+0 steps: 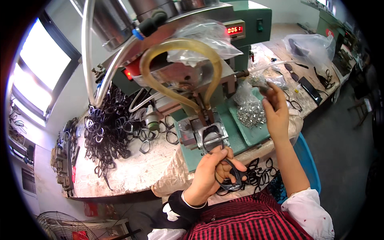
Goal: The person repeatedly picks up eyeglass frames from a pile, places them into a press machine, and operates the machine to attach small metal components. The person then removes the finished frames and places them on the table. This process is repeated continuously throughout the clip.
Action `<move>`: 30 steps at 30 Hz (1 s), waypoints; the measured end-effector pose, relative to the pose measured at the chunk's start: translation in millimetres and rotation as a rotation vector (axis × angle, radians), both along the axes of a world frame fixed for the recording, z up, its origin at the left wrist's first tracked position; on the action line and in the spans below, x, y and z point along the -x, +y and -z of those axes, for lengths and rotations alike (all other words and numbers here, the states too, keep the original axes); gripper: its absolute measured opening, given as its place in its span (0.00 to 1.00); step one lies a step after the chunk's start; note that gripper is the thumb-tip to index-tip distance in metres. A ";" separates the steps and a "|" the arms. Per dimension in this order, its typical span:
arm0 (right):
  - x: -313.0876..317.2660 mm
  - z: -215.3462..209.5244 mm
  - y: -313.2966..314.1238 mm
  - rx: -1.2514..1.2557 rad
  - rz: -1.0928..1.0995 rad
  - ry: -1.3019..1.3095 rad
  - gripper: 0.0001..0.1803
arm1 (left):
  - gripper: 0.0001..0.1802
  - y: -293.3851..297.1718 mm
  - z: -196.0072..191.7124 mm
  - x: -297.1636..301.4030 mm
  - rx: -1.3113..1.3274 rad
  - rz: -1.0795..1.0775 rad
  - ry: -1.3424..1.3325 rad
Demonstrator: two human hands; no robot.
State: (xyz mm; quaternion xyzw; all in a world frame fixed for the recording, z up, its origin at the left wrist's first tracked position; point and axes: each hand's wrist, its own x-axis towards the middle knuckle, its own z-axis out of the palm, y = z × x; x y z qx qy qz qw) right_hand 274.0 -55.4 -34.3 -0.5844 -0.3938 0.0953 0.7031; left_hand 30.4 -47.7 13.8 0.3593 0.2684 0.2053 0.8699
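My left hand (208,170) is closed on a black eyeglass frame (234,187). One rim of the frame reaches over the small metal fixture (223,132) of the bench machine, just below its copper-coloured tips (206,117); the other hangs below my fingers. Raised beside the machine, my right hand (277,112) has its fingers curled toward the thumb above a green tray (251,138). Small silvery metal parts (250,116) are heaped there. Whatever is between those fingertips is too small to make out.
A yellowish hose (218,70) loops in front of the green machine (252,12). Many black frames (106,136) hang and lie at left; more (260,174) lie near my waist. Sunglasses (292,73) and a plastic bag (310,46) are at right, above a blue tub (308,160).
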 end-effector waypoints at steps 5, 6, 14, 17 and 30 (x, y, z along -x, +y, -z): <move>-20.9 39.2 -28.1 0.284 0.123 -0.284 0.11 | 0.14 -0.3 1.8 0.0 0.009 -0.045 -0.004; -14.5 31.6 -38.2 0.383 0.110 -0.372 0.09 | 0.14 2.0 -0.5 -1.4 0.024 -0.035 0.001; 6.9 44.7 -38.7 0.548 0.169 -0.741 0.07 | 0.29 0.4 31.1 33.5 -0.119 0.165 -0.060; 14.8 48.9 -47.5 0.525 0.191 -0.429 0.06 | 0.11 -22.5 4.9 72.0 -0.661 -0.201 0.285; 26.0 32.8 -21.6 0.270 0.034 -0.199 0.08 | 0.07 180.7 99.3 222.7 -2.085 -0.035 1.324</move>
